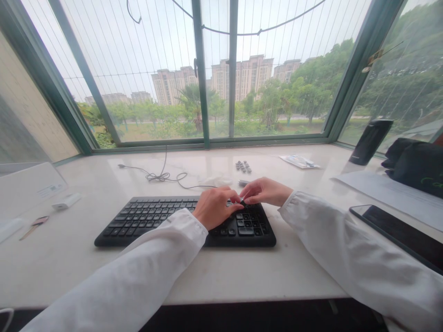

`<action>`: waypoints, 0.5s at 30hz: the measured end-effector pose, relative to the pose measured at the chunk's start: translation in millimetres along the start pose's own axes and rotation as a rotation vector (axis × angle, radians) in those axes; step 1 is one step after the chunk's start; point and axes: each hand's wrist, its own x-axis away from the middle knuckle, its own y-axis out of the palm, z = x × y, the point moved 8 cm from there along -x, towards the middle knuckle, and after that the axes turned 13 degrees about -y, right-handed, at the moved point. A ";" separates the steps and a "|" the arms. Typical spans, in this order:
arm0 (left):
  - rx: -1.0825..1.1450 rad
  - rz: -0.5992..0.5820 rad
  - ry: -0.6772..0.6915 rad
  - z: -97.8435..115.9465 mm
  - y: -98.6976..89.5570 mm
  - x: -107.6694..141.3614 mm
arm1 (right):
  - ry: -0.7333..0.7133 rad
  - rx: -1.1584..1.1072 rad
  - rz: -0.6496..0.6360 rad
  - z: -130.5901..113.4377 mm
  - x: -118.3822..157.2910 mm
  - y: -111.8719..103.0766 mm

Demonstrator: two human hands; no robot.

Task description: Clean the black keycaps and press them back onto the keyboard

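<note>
A black keyboard (145, 216) lies flat on the white marble sill. Over its upper right part, my left hand (218, 205) is bent with thumb and fingertips drawn close together. From the right, my right hand (265, 191) meets it there in a pinch. Whatever is between the fingertips is very small and mostly hidden, beside the number pad. Just behind the keyboard is a small silvery-grey object (244, 183), partly covered by the right fingers. Several loose dark keycaps (243, 167) sit in a group farther back.
A thin cable (161, 176) lies tangled behind the keyboard. To the left are a key (34, 227) and a white adapter (67, 201). A phone (398, 235), paper sheets (391, 193), a black cylinder (371, 142), a dark pouch (415, 163) and a plastic packet (299, 161) lie right.
</note>
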 end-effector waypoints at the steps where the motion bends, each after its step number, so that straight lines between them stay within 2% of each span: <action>1: 0.002 0.000 -0.007 -0.8 0.0 -0.4 | -0.003 -0.001 -0.002 0.3 -0.4 0.0; 10: -0.011 0.020 -0.068 -6.2 -3.2 -1.2 | -0.066 0.046 0.012 -4.5 -1.9 1.0; 15: -0.011 -0.007 -0.031 -5.2 1.4 -1.4 | -0.056 0.018 0.026 -2.1 -2.1 1.6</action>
